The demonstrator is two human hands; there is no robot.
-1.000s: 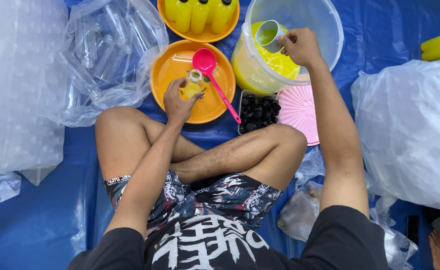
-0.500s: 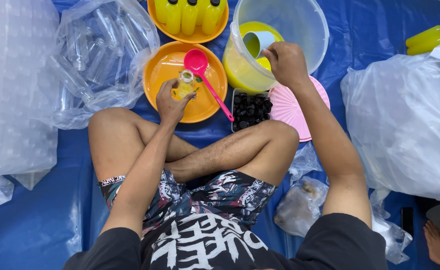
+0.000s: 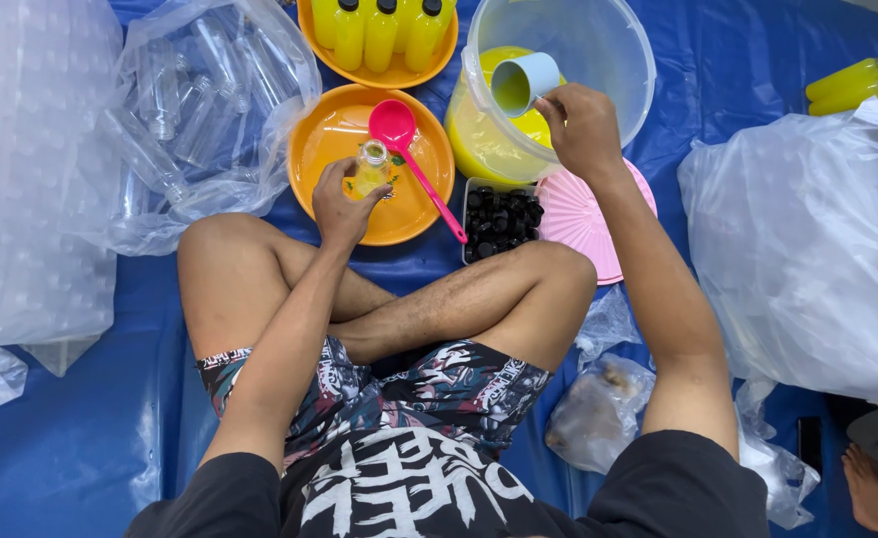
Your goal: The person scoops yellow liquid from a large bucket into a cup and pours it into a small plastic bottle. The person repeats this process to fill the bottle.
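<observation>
Blue cup [image 3: 524, 82] lifted toward bucket rim [image 3: 479, 90].

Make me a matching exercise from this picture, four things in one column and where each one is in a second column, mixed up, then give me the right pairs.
Things:
1. pink funnel
2. blue cup
3. black caps
4. capped yellow bottles

Places:
A. in a small tray beside the person's knee
B. standing in the far orange bowl
C. in the right hand, over the clear tub of yellow liquid
D. over the near orange bowl, by the small bottle in the left hand

Pairs: 1-D, 2-C, 3-A, 4-B
</observation>
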